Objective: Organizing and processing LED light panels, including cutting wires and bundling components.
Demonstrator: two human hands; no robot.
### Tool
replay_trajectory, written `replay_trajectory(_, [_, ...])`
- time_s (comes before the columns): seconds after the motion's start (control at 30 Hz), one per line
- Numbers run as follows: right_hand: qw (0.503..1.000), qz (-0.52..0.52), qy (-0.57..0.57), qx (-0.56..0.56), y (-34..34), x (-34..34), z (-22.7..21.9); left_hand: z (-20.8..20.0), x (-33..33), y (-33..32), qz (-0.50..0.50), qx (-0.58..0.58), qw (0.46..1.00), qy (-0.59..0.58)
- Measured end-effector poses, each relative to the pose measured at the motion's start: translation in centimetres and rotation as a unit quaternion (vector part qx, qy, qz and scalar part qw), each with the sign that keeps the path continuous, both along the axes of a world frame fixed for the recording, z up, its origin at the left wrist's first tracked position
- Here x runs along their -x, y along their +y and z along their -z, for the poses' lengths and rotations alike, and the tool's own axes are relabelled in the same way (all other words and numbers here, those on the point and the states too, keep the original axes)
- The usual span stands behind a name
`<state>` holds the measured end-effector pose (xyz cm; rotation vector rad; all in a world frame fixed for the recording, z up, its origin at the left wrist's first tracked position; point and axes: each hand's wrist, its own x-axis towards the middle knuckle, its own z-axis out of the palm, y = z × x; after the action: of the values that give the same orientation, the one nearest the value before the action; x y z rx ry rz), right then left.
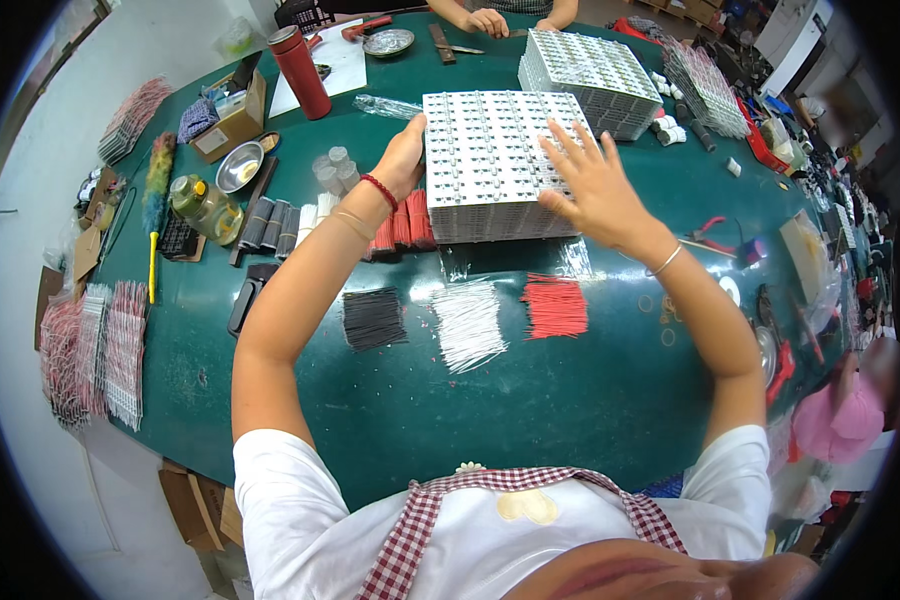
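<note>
A tall block of stacked white boards (500, 150) stands at the table's middle, its top dotted with rows of small metal parts. My left hand (400, 160) grips its left edge, with some fingers hidden. My right hand (595, 190) lies open on the top at the right, fingers spread. In front of the block lie three flat piles of short cut wires: black wires (374, 318), white wires (468, 325) and red wires (556, 306). Bundles of red wires (402, 222) sit just left of the block, below my left wrist.
Behind right stands another board stack (590, 85). To the left are a red flask (300, 75), a metal bowl (240, 167), a yellow-capped jar (205, 205) and dark wire bundles (270, 222). Red-handled pliers (708, 235) lie right. Across the table, a person's hands (490, 22) are at work.
</note>
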<state>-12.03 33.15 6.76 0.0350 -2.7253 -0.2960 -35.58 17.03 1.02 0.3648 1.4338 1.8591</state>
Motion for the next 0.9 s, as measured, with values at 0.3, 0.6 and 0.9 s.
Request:
replay_trajectory(0.3, [0.535, 0.300, -0.034, 0.789, 9.4, 1.9, 2.4, 0.0, -1.1, 0.5, 0.055, -0.034, 0.996, -0.066])
replay_trajectory(0.6, [0.460, 0.080, -0.060, 0.883, 11.0, 3.6, 6.8, -1.4, -0.6, 3.1, 0.141, -0.063, 0.985, -0.076])
replay_trajectory(0.9, [0.359, -0.008, -0.035, 0.933, 7.9, 3.7, 3.0, -0.9, 0.2, 3.3, 0.101, -0.106, 0.981, -0.127])
